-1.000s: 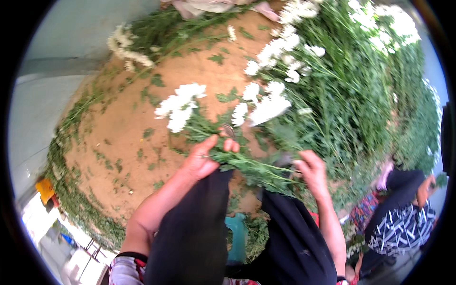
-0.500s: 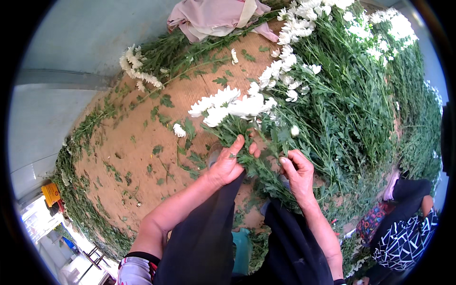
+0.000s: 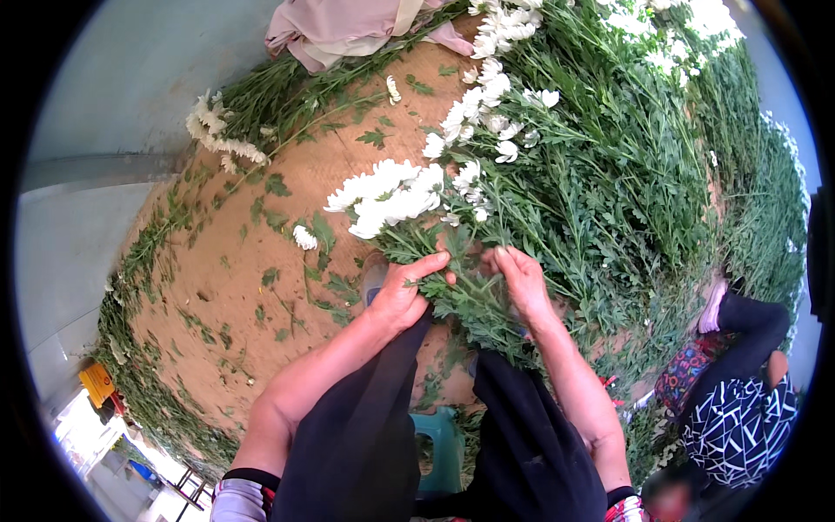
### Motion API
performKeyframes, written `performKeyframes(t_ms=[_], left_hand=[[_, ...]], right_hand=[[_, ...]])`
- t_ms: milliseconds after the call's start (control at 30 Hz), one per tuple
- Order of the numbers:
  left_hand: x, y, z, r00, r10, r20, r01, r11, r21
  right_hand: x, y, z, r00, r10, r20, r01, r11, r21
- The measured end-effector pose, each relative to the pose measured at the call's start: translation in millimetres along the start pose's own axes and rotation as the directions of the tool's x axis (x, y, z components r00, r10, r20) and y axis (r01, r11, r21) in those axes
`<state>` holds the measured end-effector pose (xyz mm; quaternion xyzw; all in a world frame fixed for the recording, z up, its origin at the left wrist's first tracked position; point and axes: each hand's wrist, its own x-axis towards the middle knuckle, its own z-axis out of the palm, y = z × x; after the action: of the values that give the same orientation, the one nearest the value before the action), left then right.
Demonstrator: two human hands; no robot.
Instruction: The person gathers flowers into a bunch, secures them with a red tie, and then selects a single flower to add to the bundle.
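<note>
A bunch of white chrysanthemums (image 3: 387, 198) is gripped in my left hand (image 3: 404, 291), its thumb laid across the stems just below the blooms. The leafy stems slant down to the right, over the gap between my knees. Beside them, my right hand (image 3: 524, 280) is closed in a pinch at a chrysanthemum stem (image 3: 487, 233) with a smaller white bloom; its fingertips are slightly blurred. A large heap of cut chrysanthemums (image 3: 591, 174) lies just beyond and to the right of my hands.
Loose leaves and a single bloom (image 3: 304, 237) lie on the brown floor (image 3: 217, 287). A pink cloth (image 3: 335, 30) rests on more stems at the far wall. A teal stool (image 3: 442, 448) is beneath me. Another person (image 3: 739, 426) sits at the lower right.
The view has shifted, so the scene sits farther left. My right hand has moved in closer to my left hand and the bunch. The left hand keeps its grip.
</note>
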<state>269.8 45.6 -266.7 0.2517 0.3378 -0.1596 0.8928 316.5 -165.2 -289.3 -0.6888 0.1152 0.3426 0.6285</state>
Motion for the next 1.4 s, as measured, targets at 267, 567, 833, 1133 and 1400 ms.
performKeyframes(t_ms=[267,567,833,1133,1400], left_hand=[[1,-4,2,1.000,0.005,-0.013,-0.005,1.000,0.025],[-5,1,0,0.999,0.006,0.038,-0.006,1.000,-0.005],[4,-7,8,0.986,0.063,0.156,-0.064,0.998,0.001],[4,-9,-1,0.981,0.154,0.115,-0.147,0.987,-0.067],[1,-4,-6,0.968,0.141,0.208,-0.128,0.989,-0.077]], right_hand=[[-20,-60,-3,0.875,-0.478,0.078,0.375,0.568,-0.733],[-32,-19,-32,0.895,0.096,-0.435,-0.138,0.988,-0.065],[-63,-17,-7,0.917,-0.398,-0.019,0.322,0.769,-0.552],[-73,-12,5,0.808,-0.583,0.085,0.473,0.555,-0.685],[-70,-2,7,0.896,-0.441,0.048,0.384,0.719,-0.580]])
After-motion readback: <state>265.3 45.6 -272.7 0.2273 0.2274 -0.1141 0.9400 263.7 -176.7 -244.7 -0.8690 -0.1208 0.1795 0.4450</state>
